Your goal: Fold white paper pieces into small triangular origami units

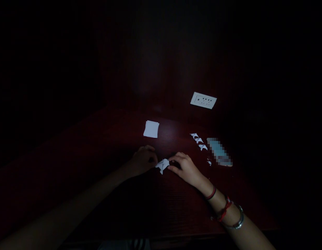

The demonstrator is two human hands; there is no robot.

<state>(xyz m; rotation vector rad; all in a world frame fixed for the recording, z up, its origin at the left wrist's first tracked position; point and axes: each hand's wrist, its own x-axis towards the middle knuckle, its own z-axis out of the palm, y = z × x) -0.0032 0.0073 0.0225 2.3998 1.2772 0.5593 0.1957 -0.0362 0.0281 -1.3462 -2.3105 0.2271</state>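
A small folded white paper piece (162,165) lies on the dark red table (103,166) between my two hands. My left hand (142,160) pinches its left side with curled fingers. My right hand (185,169) pinches its right side, fingers bent over it; the wrist wears a red band, a red cord and a metal bangle. A small stack of white square paper (151,129) lies beyond the hands.
Three folded white paper pieces (199,141) lie in a row at the right, with a tiny scrap (209,161) nearer me. A pale blue blurred flat object (219,152) lies beside them. A white socket plate (203,100) sits on the dark wall behind. The room is very dim.
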